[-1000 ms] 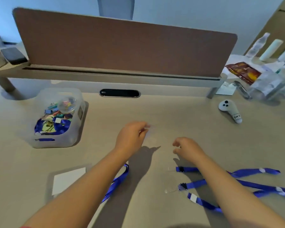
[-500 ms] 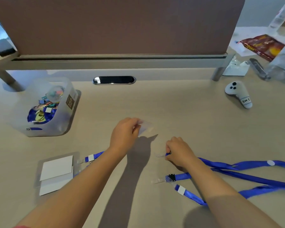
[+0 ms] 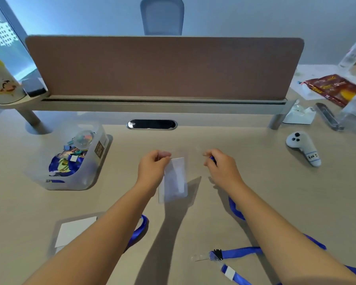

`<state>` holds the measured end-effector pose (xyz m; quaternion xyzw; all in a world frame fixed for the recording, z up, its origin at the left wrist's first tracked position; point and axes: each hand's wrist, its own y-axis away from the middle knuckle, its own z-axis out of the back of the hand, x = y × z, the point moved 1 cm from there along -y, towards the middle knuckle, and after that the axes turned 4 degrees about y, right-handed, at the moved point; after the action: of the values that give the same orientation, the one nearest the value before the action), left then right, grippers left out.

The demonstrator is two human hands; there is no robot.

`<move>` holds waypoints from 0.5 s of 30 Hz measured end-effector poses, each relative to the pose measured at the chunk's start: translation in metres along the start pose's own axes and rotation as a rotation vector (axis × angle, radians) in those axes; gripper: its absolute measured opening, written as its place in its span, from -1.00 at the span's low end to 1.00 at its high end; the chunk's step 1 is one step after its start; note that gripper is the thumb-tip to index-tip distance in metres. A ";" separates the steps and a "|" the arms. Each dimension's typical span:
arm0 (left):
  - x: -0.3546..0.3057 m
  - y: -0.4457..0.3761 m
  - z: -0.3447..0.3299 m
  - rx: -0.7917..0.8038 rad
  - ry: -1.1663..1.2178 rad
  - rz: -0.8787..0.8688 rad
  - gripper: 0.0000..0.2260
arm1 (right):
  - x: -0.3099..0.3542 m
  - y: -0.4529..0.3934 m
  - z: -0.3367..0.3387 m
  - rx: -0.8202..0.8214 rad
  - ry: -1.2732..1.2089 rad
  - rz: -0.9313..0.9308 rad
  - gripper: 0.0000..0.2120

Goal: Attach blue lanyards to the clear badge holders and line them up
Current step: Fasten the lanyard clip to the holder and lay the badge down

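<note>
1. A beige surface spreads flat and matte beneath a brown fabric screen that stands along its far side.
2. A clear plastic bin, rounded at the corners, sits at left, holding blue straps, small clips and a clear ball of coloured bits.
3. The holder, a clear flat sleeve with a white card inside, hangs above mid-surface, long axis running near to far, top edge away from the person.
4. The left hand has its fingers pinched on the holder's upper left corner.
5. The right hand, just right of the holder and apart from it, is closed on the end of a blue lanyard, whose woven band trails back under the forearm.
6. Another lanyard lies flat near the front edge, its black clip pointing left.
</note>
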<state>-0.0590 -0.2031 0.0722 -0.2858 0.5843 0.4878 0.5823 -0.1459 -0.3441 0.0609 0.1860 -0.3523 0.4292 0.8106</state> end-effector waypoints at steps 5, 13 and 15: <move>-0.024 -0.001 -0.002 0.046 0.160 0.039 -0.87 | 0.041 -0.008 0.019 -0.033 0.032 0.154 -0.68; -0.050 0.006 0.002 0.086 0.246 0.007 -0.76 | 0.072 -0.007 0.022 -0.125 -0.164 0.152 -0.79; -0.052 0.009 0.003 0.075 0.232 -0.010 -0.75 | 0.074 -0.008 0.021 -0.132 -0.197 0.136 -0.80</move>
<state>-0.0574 -0.2095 0.1243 -0.3213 0.6640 0.4265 0.5233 -0.1194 -0.3194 0.1297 0.1491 -0.4696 0.4389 0.7514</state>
